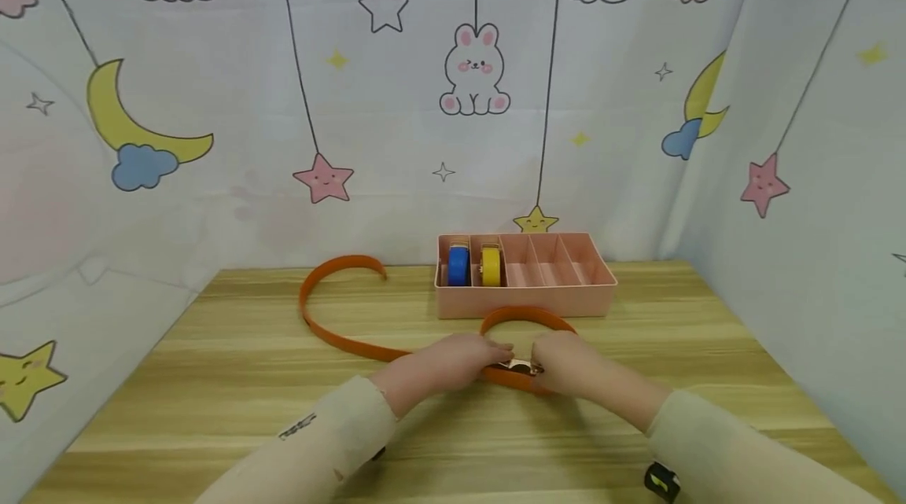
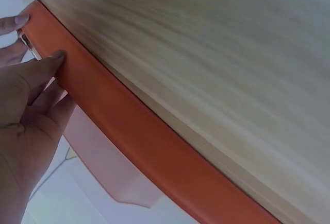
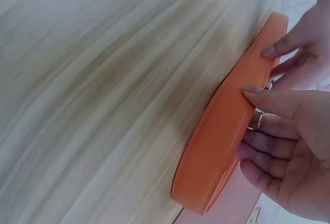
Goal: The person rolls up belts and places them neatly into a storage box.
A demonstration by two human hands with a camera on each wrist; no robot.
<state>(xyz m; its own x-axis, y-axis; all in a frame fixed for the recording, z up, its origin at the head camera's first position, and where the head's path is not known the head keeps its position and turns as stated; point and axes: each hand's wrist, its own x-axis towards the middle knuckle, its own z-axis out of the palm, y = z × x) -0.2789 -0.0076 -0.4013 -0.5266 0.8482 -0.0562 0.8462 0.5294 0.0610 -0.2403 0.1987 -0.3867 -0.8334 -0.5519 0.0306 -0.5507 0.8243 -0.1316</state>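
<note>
An orange belt (image 1: 340, 341) stands on its edge on the table, its long tail curving away to the far left. Near the middle it bends into a loop between both hands, just in front of the pink box. My left hand (image 1: 460, 358) pinches the strap between thumb and fingers, the thumb on its near face in the left wrist view. Beside it, my right hand (image 1: 566, 362) grips the looped part, thumb on the outer face (image 3: 221, 126) and fingers behind. Between the hands shows a shiny metal buckle (image 1: 520, 367), partly covered by fingers.
A pink divided box (image 1: 524, 303) stands at the back of the wooden table (image 1: 283, 425). Its two left compartments hold a rolled blue belt (image 1: 458, 265) and a rolled yellow belt (image 1: 491, 266). A patterned curtain (image 1: 396, 111) hangs behind and at both sides.
</note>
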